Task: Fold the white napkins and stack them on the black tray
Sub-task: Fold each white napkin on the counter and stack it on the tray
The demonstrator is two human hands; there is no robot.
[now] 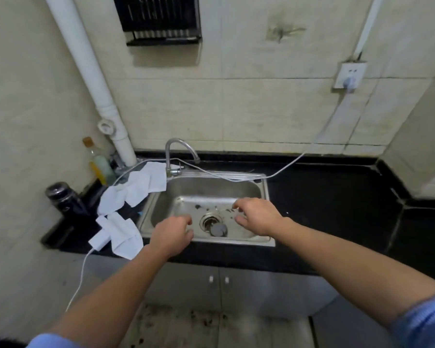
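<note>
Steel sink (211,187), nothing held

Both the left hand (172,234) and the right hand (258,217) have loosely bent fingers and hold nothing. The left one is over the sink's front rim. The right one is at 2 o'clock from it, over the bowl. White napkins (136,187) lie crumpled on the black counter (324,197), at 10 o'clock.

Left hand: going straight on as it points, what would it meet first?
Probably the sink basin, near the drain; the left hand points across its front rim. Height above it is unclear.
</note>
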